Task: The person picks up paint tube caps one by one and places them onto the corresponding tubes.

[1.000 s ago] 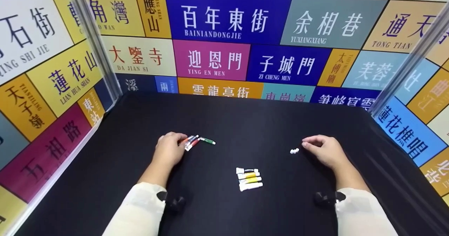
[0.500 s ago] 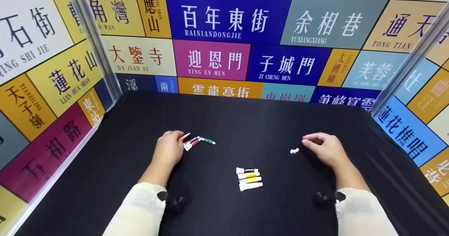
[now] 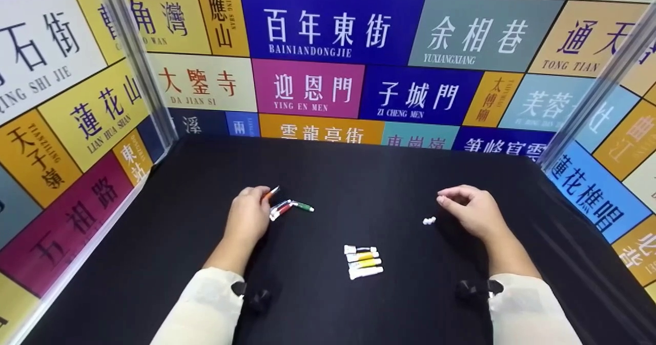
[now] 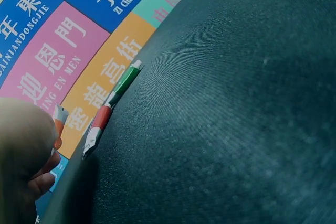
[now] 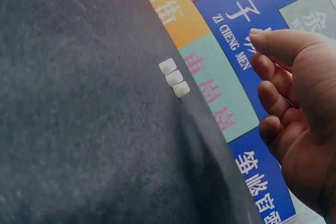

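My left hand pinches an orange paint tube, which is raised off the cloth with its white end up in the left wrist view. Just right of that hand lie a red paint tube, a green paint tube and a dark, partly hidden tube. My right hand hovers with loosely bent fingers; nothing shows between thumb and fingers in the right wrist view. Left of it, three small white blocks sit on the cloth in a touching row.
Near the middle front, several tubes form a stack of rows: a black-and-white tube, two yellow tubes and a white tube. Black cloth covers the table. Panels printed with signs enclose the back and sides.
The left hand has lifted the orange tube away from the other tubes, moving slightly up and back. The right hand has shifted slightly up and left. The white blocks stay put.
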`<move>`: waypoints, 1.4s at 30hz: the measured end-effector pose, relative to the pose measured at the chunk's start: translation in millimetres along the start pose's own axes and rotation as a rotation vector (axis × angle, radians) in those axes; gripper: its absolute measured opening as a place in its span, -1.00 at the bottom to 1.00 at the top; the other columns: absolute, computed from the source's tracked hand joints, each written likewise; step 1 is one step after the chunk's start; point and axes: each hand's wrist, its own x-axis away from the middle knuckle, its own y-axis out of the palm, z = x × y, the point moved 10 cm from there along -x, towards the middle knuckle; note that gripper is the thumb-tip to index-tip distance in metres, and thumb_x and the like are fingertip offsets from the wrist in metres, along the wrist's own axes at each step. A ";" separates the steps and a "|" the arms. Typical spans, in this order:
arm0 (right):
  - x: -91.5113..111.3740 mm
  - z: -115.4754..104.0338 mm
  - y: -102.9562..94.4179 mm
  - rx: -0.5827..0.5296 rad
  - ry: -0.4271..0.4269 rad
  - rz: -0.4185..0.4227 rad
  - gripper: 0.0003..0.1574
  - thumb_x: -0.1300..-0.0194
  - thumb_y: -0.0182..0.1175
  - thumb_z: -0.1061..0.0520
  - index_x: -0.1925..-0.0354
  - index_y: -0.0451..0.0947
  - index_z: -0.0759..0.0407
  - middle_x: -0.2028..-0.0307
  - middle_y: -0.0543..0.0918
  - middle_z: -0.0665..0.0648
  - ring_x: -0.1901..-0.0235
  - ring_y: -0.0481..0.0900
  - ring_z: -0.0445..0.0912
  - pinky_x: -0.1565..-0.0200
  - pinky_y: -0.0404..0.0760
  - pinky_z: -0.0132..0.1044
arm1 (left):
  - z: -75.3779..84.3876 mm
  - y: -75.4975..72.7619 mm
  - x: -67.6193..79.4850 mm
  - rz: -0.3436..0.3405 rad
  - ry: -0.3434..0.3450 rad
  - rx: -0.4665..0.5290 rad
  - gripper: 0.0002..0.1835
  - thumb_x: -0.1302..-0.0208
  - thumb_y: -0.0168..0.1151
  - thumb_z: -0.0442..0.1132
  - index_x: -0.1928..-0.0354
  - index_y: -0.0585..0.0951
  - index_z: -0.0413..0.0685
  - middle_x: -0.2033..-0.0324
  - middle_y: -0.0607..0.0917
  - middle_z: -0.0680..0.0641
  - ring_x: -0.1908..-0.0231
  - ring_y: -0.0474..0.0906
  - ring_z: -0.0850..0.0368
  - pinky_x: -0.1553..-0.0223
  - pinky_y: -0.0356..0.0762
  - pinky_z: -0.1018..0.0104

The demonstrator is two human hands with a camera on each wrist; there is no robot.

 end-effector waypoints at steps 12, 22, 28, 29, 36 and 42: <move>-0.2 -21.9 -6.2 -0.039 -0.056 0.040 -0.73 -0.41 0.45 -0.11 0.06 0.85 -0.01 0.11 0.83 0.11 0.29 0.56 -0.33 0.24 0.50 -0.52 | 1.2 2.6 -0.4 -0.025 -0.035 0.033 -0.67 -0.40 0.21 -0.38 -0.14 0.71 -0.26 -0.05 0.76 -0.31 -0.10 0.72 -0.32 -0.24 0.62 -0.16; 1.2 -48.3 -16.3 -0.074 -0.122 0.077 -0.76 -0.39 0.47 -0.05 0.09 0.85 0.04 0.16 0.82 0.00 0.32 0.58 -0.29 0.29 0.52 -0.52 | -5.7 8.4 -0.5 -0.068 -0.125 0.131 -0.58 -0.37 0.19 -0.34 -0.24 0.62 -0.27 0.00 0.70 -0.29 0.00 0.68 -0.22 -0.20 0.62 -0.08; 4.0 -65.2 -21.8 -0.102 -0.164 0.095 -0.83 -0.39 0.47 0.00 0.12 0.85 0.01 0.17 0.81 -0.05 0.35 0.57 -0.27 0.30 0.52 -0.52 | -4.3 10.3 -1.7 -0.069 -0.141 0.205 -0.59 -0.36 0.19 -0.32 -0.22 0.64 -0.25 0.03 0.70 -0.24 0.04 0.66 -0.14 -0.14 0.62 0.01; 4.4 -67.9 -22.4 -0.107 -0.171 0.097 -0.82 -0.38 0.48 0.01 0.11 0.85 0.03 0.18 0.80 -0.08 0.35 0.57 -0.26 0.31 0.52 -0.51 | -3.8 10.3 -1.9 -0.070 -0.142 0.219 -0.59 -0.36 0.20 -0.32 -0.22 0.64 -0.26 0.03 0.70 -0.23 0.04 0.66 -0.13 -0.13 0.62 0.02; 5.8 -77.5 -21.7 -0.131 -0.193 0.096 -0.83 -0.36 0.50 0.05 0.11 0.86 0.07 0.19 0.79 -0.04 0.38 0.55 -0.25 0.34 0.51 -0.50 | -0.8 10.1 -1.6 -0.058 -0.143 0.270 -0.66 -0.34 0.25 -0.33 -0.12 0.70 -0.25 0.06 0.73 -0.22 0.07 0.71 -0.09 -0.12 0.64 0.03; 6.6 -80.8 -21.4 -0.134 -0.211 0.109 -0.84 -0.32 0.52 0.10 0.12 0.86 0.07 0.19 0.80 0.05 0.38 0.52 -0.29 0.34 0.47 -0.53 | 1.0 15.5 -1.2 -0.084 -0.183 0.411 -0.78 -0.35 0.31 -0.36 0.00 0.70 -0.23 0.12 0.72 -0.18 0.17 0.73 0.05 0.03 0.73 0.28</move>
